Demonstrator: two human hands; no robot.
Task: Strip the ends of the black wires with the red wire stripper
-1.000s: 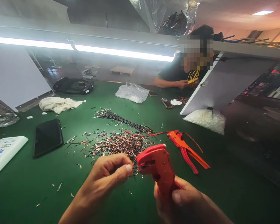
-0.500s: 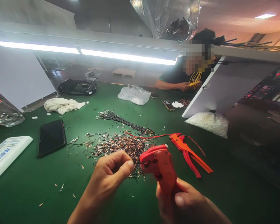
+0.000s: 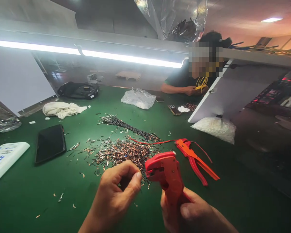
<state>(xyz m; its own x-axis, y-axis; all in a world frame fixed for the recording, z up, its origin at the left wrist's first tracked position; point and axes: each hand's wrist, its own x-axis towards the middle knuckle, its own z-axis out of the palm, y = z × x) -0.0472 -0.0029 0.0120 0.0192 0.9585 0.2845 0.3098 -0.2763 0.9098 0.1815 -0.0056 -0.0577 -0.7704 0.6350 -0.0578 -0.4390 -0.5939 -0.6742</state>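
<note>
My right hand (image 3: 189, 212) grips the handles of a red wire stripper (image 3: 166, 173), its jaws pointing left. My left hand (image 3: 120, 189) is pinched closed right next to the jaws; whatever it holds is too small to make out. Just beyond both hands lies a heap of short cut wire pieces (image 3: 121, 152) with copper ends on the green table (image 3: 26, 194). A bundle of long black wires (image 3: 128, 126) lies behind the heap.
A second orange-red stripper (image 3: 194, 155) lies right of the heap. A black phone (image 3: 49, 142), a white box (image 3: 5, 158), a white cloth (image 3: 61, 108) and plastic bags (image 3: 138, 97) are on the table. Another person (image 3: 191, 81) sits across, handling yellow wires. A white panel (image 3: 232, 87) leans at right.
My left hand has pulled slightly down and away from the stripper's jaws, and the thin wire seen between them earlier no longer shows. The right hand keeps hold of the stripper.
</note>
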